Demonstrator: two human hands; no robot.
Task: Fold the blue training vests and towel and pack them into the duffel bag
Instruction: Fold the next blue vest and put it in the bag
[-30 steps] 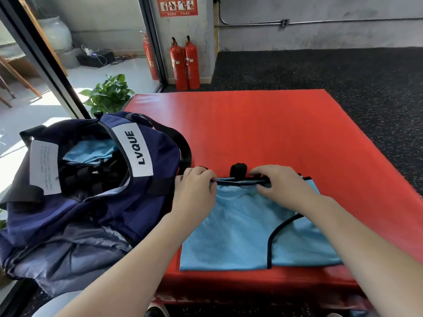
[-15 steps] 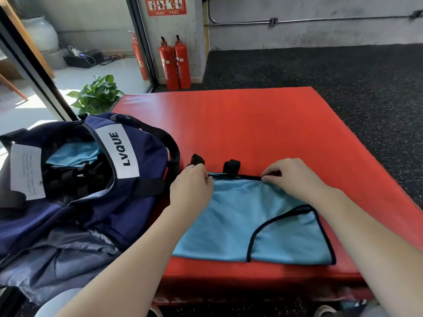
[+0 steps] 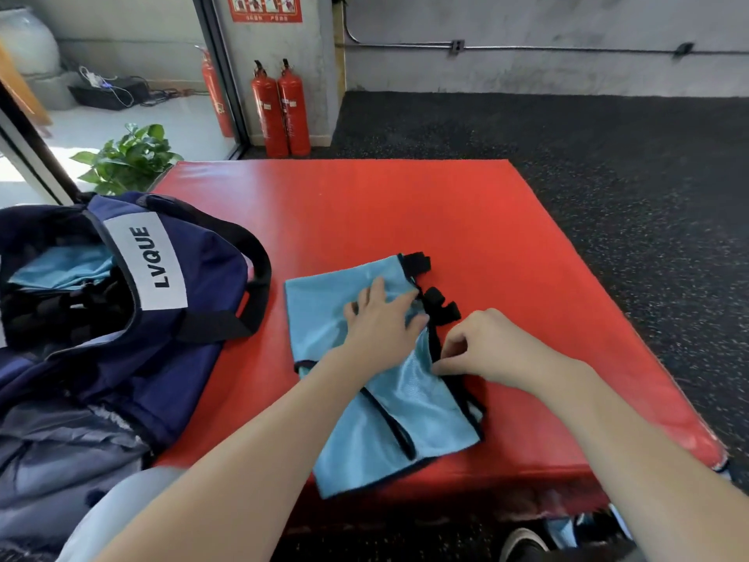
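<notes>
A light blue training vest [image 3: 389,419] with black trim and black strap loops lies folded into a narrow strip on the red mat [image 3: 405,212]. My left hand [image 3: 381,322] presses flat on its upper part. My right hand [image 3: 482,346] pinches the vest's black right edge with curled fingers. The navy duffel bag [image 3: 190,277], labelled LVQUE, stands open at the mat's left. Inside it lies another light blue cloth [image 3: 60,269].
Black rubber floor surrounds the mat on the right and behind. Two red fire extinguishers [image 3: 279,111] stand by the far wall, a potted plant [image 3: 129,156] behind the bag. A shoe [image 3: 523,545] shows below the mat's near edge.
The vest was spread wide with both hands on its top edge. Now it is folded narrower and turned lengthwise; my left hand lies flat on it, my right has moved to its right edge.
</notes>
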